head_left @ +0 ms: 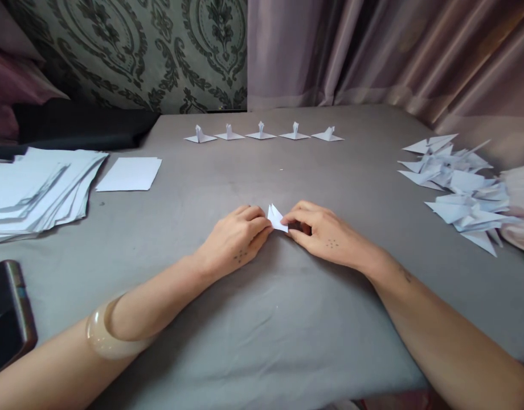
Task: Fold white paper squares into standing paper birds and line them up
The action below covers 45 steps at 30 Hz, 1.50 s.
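Between my two hands, just above the grey cloth, is a small folded white paper piece (277, 217) with pointed tips standing up. My left hand (240, 230) pinches its left side, fingers curled and pressed together. On the other side my right hand (326, 230) grips the right edge between thumb and index finger. The fingers hide both ends of the piece. Farther back, a row of several folded paper figures (261, 132) stands on the table, each with flat points to the sides and an upright middle.
At left lie a stack of loose white paper sheets (40, 188) and a smaller stack of paper squares (131, 173). A phone (8, 313) rests at the near left edge, a black cloth (74, 125) behind. Many folded paper pieces (462, 182) are heaped at right on the grey tablecloth (262, 341).
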Available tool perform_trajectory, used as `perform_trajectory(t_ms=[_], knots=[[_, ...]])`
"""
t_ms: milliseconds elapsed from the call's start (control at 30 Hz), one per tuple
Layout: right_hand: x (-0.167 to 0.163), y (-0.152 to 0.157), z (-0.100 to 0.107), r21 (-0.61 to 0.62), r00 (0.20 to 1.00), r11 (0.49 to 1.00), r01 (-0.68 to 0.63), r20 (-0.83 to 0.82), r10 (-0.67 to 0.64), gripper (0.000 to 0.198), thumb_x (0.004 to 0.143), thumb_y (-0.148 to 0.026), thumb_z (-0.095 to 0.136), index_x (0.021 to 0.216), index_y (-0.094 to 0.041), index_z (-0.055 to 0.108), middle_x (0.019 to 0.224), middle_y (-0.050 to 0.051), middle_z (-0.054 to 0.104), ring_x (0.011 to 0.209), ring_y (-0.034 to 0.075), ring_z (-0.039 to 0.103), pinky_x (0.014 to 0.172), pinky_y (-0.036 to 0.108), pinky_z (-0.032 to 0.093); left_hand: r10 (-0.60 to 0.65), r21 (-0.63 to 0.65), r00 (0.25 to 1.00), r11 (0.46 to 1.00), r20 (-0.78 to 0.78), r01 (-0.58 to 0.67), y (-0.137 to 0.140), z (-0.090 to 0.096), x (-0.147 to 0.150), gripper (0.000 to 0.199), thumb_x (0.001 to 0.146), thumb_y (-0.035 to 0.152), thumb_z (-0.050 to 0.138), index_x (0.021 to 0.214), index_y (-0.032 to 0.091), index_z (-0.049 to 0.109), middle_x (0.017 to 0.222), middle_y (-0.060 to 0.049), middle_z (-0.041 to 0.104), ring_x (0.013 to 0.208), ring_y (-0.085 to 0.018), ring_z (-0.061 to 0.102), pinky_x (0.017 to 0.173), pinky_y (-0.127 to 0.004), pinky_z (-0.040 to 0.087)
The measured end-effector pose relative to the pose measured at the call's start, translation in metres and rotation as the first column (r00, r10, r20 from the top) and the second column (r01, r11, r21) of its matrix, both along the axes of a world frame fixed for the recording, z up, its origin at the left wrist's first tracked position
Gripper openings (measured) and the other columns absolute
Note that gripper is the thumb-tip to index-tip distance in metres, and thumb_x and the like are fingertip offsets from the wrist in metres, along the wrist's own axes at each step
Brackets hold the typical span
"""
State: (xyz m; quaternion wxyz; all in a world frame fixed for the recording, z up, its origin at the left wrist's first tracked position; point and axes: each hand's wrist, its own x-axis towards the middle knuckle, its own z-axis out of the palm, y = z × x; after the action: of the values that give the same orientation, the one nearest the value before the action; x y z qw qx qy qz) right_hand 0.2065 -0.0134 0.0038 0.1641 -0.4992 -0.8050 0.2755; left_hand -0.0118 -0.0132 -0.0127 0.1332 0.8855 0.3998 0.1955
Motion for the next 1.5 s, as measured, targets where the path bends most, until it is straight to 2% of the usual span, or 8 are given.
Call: perform_trajectory(t_ms=[100, 233, 367, 533, 800, 1033, 1500], knots=[[-0.001, 0.002, -0.003, 0.028, 0.999, 0.999, 0.026, -0.040, -0.025, 0.019, 0.089, -0.025, 0.052, 0.092, -0.027, 0.070, 0.097, 0.001, 0.065, 0.079, 0.014, 0.058, 0.070, 0.027, 0.041, 0.051, -0.040, 0.997, 0.998, 0.052, -0.049, 0.000, 0.000, 0.002, 0.024, 0.094, 0.025, 0.044, 0.094, 0.019, 0.067, 0.096, -0.007, 0.064, 0.088, -0.019, 0.057, 0.073, -0.030, 0.046], [-0.003, 0.006, -0.007, 0.009, 0.995, 0.998, 0.054, -0.084, -0.053, 0.018, 0.089, -0.027, 0.053, 0.088, -0.026, 0.071, 0.094, 0.000, 0.065, 0.076, 0.013, 0.057, 0.069, 0.027, 0.040, 0.159, -0.164, 0.979, 0.977, 0.124, -0.138, 0.001, 0.003, 0.008, 0.015, 0.087, 0.027, 0.054, 0.090, 0.019, 0.067, 0.093, -0.006, 0.062, 0.084, -0.018, 0.057, 0.069, -0.028, 0.044], [-0.004, 0.012, -0.008, -0.060, 0.993, 0.995, 0.074, -0.093, -0.079, 0.019, 0.089, -0.033, 0.053, 0.086, -0.025, 0.070, 0.092, 0.000, 0.066, 0.077, 0.013, 0.057, 0.071, 0.027, 0.040, 0.252, -0.280, 0.957, 0.938, 0.146, -0.204, 0.002, 0.007, 0.013, 0.019, 0.087, 0.027, 0.053, 0.081, 0.018, 0.068, 0.089, -0.006, 0.062, 0.078, -0.017, 0.057, 0.066, -0.028, 0.043], [-0.005, 0.017, -0.007, -0.104, 0.987, 0.987, 0.123, -0.088, -0.132, 0.021, 0.085, -0.039, 0.056, 0.082, -0.022, 0.068, 0.082, 0.000, 0.067, 0.071, 0.014, 0.056, 0.065, 0.027, 0.039, 0.319, -0.358, 0.935, 0.900, 0.157, -0.247, 0.002, 0.012, 0.015, 0.021, 0.085, 0.027, 0.054, 0.076, 0.017, 0.070, 0.086, -0.006, 0.062, 0.077, -0.018, 0.057, 0.069, -0.030, 0.044], [-0.006, 0.020, -0.007, -0.132, 0.983, 0.980, 0.149, -0.087, -0.161, 0.020, 0.081, -0.039, 0.059, 0.075, -0.021, 0.066, 0.068, -0.001, 0.064, 0.061, 0.012, 0.052, 0.056, 0.026, 0.036, 0.343, -0.386, 0.924, 0.886, 0.168, -0.258, 0.006, 0.011, 0.016, 0.021, 0.083, 0.030, 0.056, 0.074, 0.016, 0.069, 0.083, -0.006, 0.061, 0.077, -0.018, 0.056, 0.071, -0.030, 0.045], [-0.007, 0.023, -0.010, -0.134, 0.980, 0.976, 0.170, -0.080, -0.182, 0.020, 0.078, -0.040, 0.061, 0.072, -0.021, 0.066, 0.068, -0.001, 0.064, 0.059, 0.012, 0.052, 0.054, 0.026, 0.036, 0.353, -0.413, 0.921, 0.872, 0.165, -0.261, 0.010, 0.009, 0.016, 0.019, 0.080, 0.031, 0.059, 0.070, 0.016, 0.065, 0.086, -0.006, 0.059, 0.081, -0.018, 0.055, 0.076, -0.032, 0.045], [-0.008, 0.026, -0.007, -0.224, 0.974, 0.956, 0.189, -0.078, -0.211, 0.019, 0.074, -0.038, 0.063, 0.070, -0.020, 0.069, 0.068, 0.001, 0.068, 0.060, 0.013, 0.057, 0.051, 0.024, 0.037, 0.339, -0.446, 0.932, 0.859, 0.128, -0.252, 0.014, 0.006, 0.016, 0.015, 0.078, 0.030, 0.061, 0.071, 0.016, 0.064, 0.094, -0.005, 0.059, 0.082, -0.018, 0.054, 0.078, -0.033, 0.045]])
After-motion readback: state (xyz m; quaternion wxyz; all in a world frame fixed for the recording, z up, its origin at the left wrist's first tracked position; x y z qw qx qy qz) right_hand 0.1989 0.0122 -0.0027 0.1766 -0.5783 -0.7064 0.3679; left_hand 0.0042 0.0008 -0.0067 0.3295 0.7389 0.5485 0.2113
